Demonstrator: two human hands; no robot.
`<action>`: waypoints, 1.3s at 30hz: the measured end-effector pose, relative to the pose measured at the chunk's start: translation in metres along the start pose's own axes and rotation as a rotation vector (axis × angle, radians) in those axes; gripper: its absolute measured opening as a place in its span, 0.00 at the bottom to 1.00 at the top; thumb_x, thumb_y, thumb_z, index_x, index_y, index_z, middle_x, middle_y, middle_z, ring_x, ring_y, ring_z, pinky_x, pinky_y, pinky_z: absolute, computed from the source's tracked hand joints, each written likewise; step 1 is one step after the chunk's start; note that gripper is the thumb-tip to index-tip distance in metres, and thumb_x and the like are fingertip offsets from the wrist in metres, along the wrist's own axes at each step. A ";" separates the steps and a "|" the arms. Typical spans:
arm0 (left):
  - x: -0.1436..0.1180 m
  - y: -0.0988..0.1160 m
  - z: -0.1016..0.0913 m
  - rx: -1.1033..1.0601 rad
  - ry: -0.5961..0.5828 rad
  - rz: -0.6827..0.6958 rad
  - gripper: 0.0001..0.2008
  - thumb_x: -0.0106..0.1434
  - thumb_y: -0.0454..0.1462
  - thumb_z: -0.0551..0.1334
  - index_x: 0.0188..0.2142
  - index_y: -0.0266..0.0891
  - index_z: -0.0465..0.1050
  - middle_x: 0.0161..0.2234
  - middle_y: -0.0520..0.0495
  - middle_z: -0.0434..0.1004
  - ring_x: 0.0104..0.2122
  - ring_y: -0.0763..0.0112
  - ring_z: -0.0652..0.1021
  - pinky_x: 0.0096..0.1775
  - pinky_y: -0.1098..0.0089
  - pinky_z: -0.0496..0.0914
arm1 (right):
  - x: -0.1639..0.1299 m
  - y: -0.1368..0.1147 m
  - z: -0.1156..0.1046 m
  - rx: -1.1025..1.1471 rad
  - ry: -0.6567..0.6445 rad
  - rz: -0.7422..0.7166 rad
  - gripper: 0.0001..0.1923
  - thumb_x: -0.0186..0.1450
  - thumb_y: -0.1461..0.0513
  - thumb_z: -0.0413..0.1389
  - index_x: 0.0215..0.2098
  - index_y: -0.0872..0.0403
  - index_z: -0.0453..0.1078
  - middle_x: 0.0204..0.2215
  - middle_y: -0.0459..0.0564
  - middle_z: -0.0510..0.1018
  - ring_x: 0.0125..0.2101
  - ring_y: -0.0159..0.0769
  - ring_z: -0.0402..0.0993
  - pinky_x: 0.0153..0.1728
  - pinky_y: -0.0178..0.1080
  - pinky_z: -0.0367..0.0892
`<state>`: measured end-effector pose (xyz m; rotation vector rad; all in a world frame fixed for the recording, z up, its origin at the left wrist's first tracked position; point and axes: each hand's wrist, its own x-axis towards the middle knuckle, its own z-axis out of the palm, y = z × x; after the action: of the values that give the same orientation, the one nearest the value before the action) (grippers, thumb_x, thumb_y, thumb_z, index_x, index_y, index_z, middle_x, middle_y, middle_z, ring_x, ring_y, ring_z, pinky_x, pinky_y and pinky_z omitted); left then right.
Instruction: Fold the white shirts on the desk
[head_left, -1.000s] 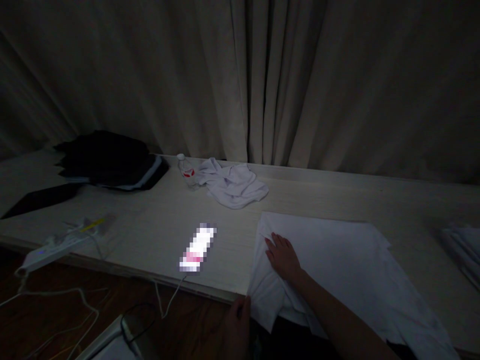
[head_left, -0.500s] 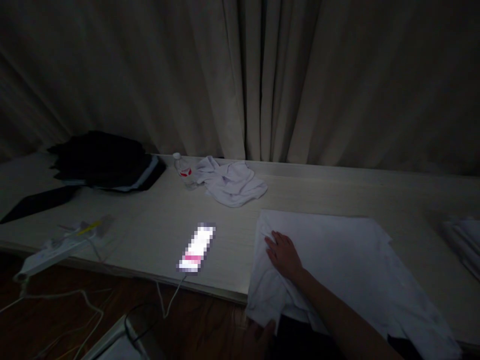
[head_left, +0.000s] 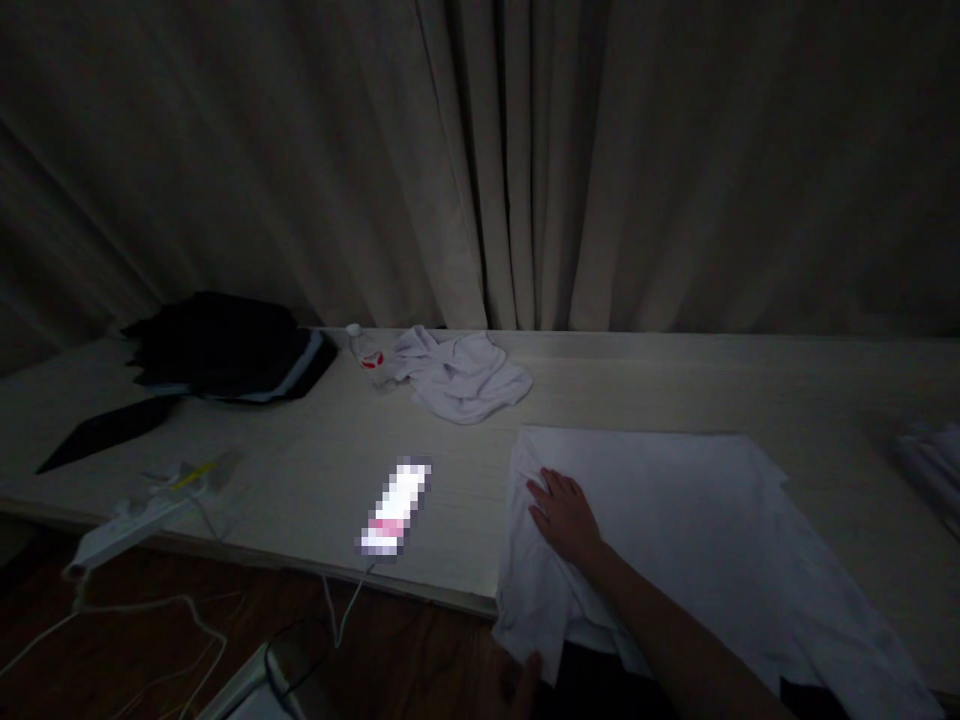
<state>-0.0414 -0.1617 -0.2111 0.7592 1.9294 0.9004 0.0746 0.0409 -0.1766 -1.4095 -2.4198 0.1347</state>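
Observation:
A white shirt (head_left: 690,520) lies spread at the right part of the table, its lower part hanging over the front edge. My right hand (head_left: 566,515) rests flat on the shirt's left side, palm down, fingers spread. Low in the picture, my left hand (head_left: 514,685) is in deep shadow at the shirt's hanging lower left corner. Its thumb and fingers close on that corner, though part of the hand is cut off by the frame.
On the pale table (head_left: 300,490) lie a lit phone (head_left: 396,508) on a cable, a crumpled white cloth (head_left: 469,380), a plastic bottle (head_left: 370,358), dark folded clothes (head_left: 217,345) and a power strip (head_left: 131,530). More folded cloth (head_left: 930,465) sits far right. Curtains (head_left: 375,170) hang behind.
The view has shifted slightly, so the table's things sit a little lower. Both hands stay at nearly the same places on the shirt.

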 end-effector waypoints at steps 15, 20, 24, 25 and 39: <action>0.022 0.071 -0.035 0.367 -0.122 0.170 0.19 0.60 0.51 0.47 0.30 0.41 0.68 0.32 0.45 0.78 0.34 0.64 0.77 0.38 0.67 0.66 | -0.098 -0.022 -0.050 0.270 0.024 -0.220 0.09 0.64 0.64 0.48 0.34 0.52 0.70 0.35 0.48 0.76 0.44 0.36 0.68 0.51 0.43 0.61; 0.022 0.084 -0.044 0.581 -0.005 0.305 0.19 0.62 0.50 0.47 0.35 0.42 0.69 0.33 0.46 0.79 0.33 0.65 0.78 0.36 0.66 0.70 | -0.139 -0.033 -0.046 0.261 -0.113 -0.188 0.10 0.61 0.59 0.53 0.41 0.50 0.69 0.43 0.46 0.76 0.48 0.38 0.66 0.53 0.44 0.60; 0.043 0.108 -0.045 0.777 0.106 0.639 0.18 0.64 0.41 0.46 0.47 0.37 0.67 0.47 0.40 0.75 0.48 0.63 0.74 0.51 0.60 0.68 | -0.148 -0.027 -0.037 0.171 -0.145 -0.270 0.22 0.60 0.58 0.52 0.53 0.50 0.64 0.55 0.49 0.69 0.55 0.44 0.62 0.57 0.49 0.57; 0.051 0.113 -0.043 0.854 0.077 0.730 0.19 0.64 0.38 0.46 0.50 0.36 0.66 0.49 0.39 0.74 0.51 0.63 0.72 0.53 0.59 0.66 | -0.150 -0.025 -0.033 0.151 -0.135 -0.290 0.23 0.60 0.58 0.52 0.54 0.50 0.62 0.56 0.49 0.68 0.56 0.44 0.61 0.57 0.49 0.56; 0.109 0.120 -0.033 1.301 -0.230 0.979 0.37 0.61 0.58 0.41 0.62 0.37 0.48 0.64 0.39 0.49 0.63 0.52 0.53 0.61 0.48 0.54 | -0.169 -0.031 0.020 -0.123 0.342 -0.320 0.13 0.58 0.55 0.56 0.41 0.48 0.69 0.44 0.50 0.78 0.48 0.43 0.69 0.60 0.50 0.44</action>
<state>-0.1005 -0.0200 -0.1491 2.5420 1.7142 -0.1453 0.1188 -0.1179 -0.2286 -0.9758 -2.3505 -0.3116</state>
